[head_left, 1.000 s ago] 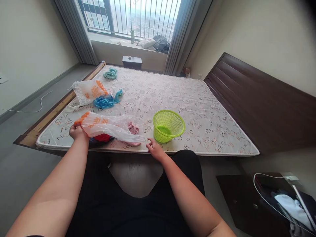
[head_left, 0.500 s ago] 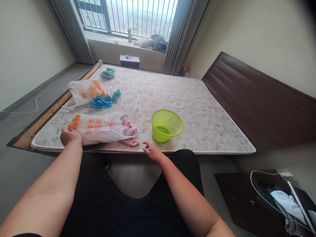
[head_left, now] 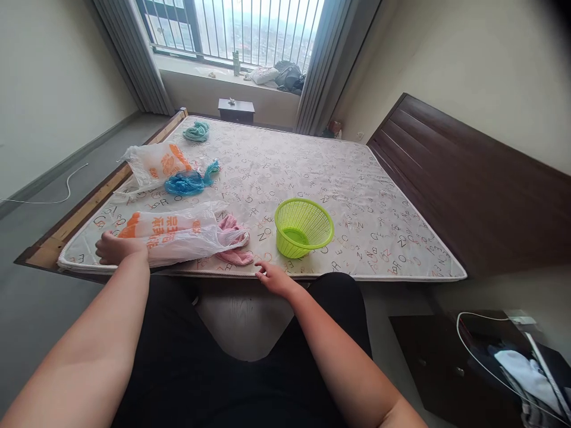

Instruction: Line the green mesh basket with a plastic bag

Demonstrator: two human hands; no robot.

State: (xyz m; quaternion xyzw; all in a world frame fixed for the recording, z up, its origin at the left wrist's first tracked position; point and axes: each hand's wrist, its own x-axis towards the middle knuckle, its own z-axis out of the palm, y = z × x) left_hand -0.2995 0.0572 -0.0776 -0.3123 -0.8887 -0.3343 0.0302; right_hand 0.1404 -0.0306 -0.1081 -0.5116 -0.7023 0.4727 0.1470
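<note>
1. Two hands are at the near edge of the mattress point(head_left: 312, 172), well apart. My left hand point(head_left: 113, 248) lies on the left end of a clear bag point(head_left: 172, 236) with orange print. The fingers look laid flat on the plastic, not closed round it, though I cannot tell whether a fold is pinched under them.
2. I judge the flat hand is there to pin the bag down: thin plastic slides and lifts easily, and weight on one end keeps it put.
3. The bag lies on its side along the edge, its loose mouth to the right. A pink cloth point(head_left: 232, 241) sits at that mouth, part under the plastic, part out on the mattress. Something dark shows under the bag, too hidden to name.
4. My right hand point(head_left: 273, 276) rests on the mattress edge, empty, fingers spread, just right of the cloth and near a green basket point(head_left: 304, 227). It touches neither.
5. The basket stands upright, open side up, empty as far as I can see. Close to the right hand, it is within easy reach.
6. Farther left lie a second printed bag point(head_left: 154, 163) and a blue bag point(head_left: 187, 181) touching it; a teal cloth point(head_left: 196, 131) sits near the far corner, well apart from both hands.
</note>
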